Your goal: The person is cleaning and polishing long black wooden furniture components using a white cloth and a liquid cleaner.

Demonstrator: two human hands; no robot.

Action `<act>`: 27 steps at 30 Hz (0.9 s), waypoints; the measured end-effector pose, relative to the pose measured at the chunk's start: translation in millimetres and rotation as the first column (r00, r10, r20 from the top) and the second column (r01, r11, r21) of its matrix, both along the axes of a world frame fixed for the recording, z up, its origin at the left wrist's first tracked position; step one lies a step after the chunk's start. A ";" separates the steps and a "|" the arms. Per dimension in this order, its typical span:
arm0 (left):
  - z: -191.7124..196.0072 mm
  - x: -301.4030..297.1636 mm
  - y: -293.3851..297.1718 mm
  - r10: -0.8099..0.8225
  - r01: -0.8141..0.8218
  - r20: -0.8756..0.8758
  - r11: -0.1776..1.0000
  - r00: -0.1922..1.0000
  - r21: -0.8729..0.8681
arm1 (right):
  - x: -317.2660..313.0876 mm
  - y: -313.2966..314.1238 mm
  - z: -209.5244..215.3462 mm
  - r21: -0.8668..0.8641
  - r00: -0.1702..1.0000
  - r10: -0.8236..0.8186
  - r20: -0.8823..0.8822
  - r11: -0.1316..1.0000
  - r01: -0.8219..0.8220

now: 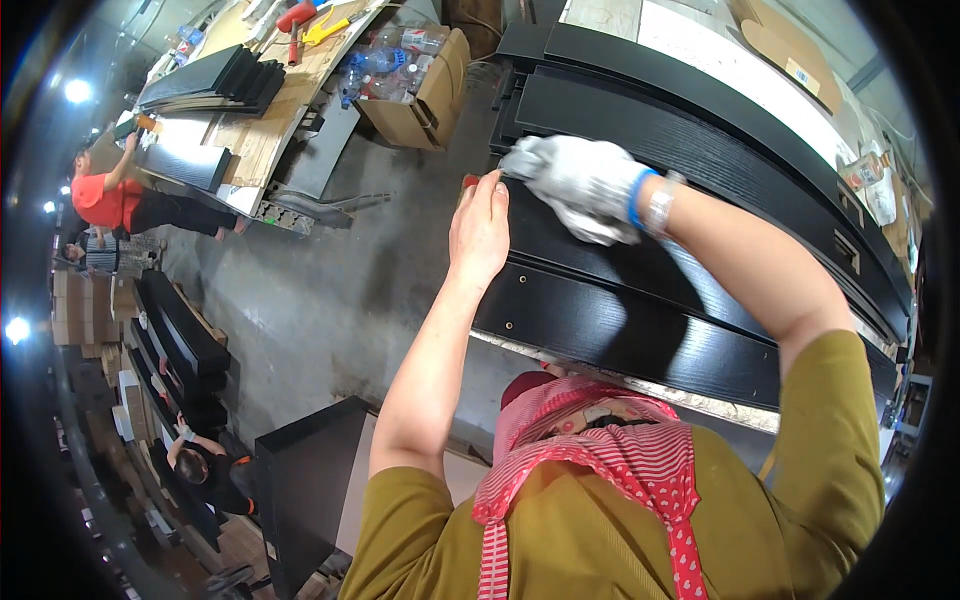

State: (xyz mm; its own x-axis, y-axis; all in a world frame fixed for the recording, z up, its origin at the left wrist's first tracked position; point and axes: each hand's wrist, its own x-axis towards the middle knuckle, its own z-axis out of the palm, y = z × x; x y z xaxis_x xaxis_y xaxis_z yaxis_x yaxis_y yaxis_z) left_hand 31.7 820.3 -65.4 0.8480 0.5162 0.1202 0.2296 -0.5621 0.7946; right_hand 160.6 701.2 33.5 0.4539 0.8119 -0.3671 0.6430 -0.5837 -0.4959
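My bare left hand is closed at the near-left end of a black wood-grain board, its fingers pressed together at the corner. A small bit of red shows beside those fingertips; what it is I cannot tell. My right hand wears a white knit glove with a blue cuff. It bunches what looks like a whitish cloth against the board's left end, slightly blurred. Nearer to me lies another black board with two small brass-coloured holes. Further black boards lie beyond, side by side.
A cardboard box of plastic bottles stands on the floor beyond my left hand. At the upper left, a workbench carries stacked black panels and a red mallet. A person in red works there; another handles black boards at lower left.
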 end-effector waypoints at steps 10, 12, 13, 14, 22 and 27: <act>-0.6 1.3 -3.6 -0.009 0.009 0.006 1.000 1.000 0.025 | 0.6 11.7 2.2 -0.005 0.991 -0.035 -0.128 0.999 0.035; 1.3 3.9 -3.7 -0.027 0.027 0.004 1.000 1.000 -0.012 | 8.9 23.5 -12.0 0.017 0.998 0.064 0.029 0.998 -0.064; 1.4 3.6 -0.5 -0.028 0.028 0.002 0.999 1.000 -0.028 | 7.0 19.9 -13.6 0.021 0.997 0.066 0.030 0.998 -0.067; -8.2 1.7 2.0 -0.023 0.022 0.041 0.999 0.999 0.024 | 2.0 8.7 -14.7 0.070 0.999 0.031 0.039 0.997 -0.034; 0.6 6.1 -4.8 -0.002 0.001 0.007 0.999 1.000 0.047 | 6.4 15.1 -55.0 0.392 0.896 0.101 0.433 0.874 -0.288; -5.5 -0.2 5.4 0.005 -0.006 -0.021 1.000 1.000 -0.016 | -24.2 -39.0 -10.7 0.156 0.966 -0.118 0.229 0.984 0.083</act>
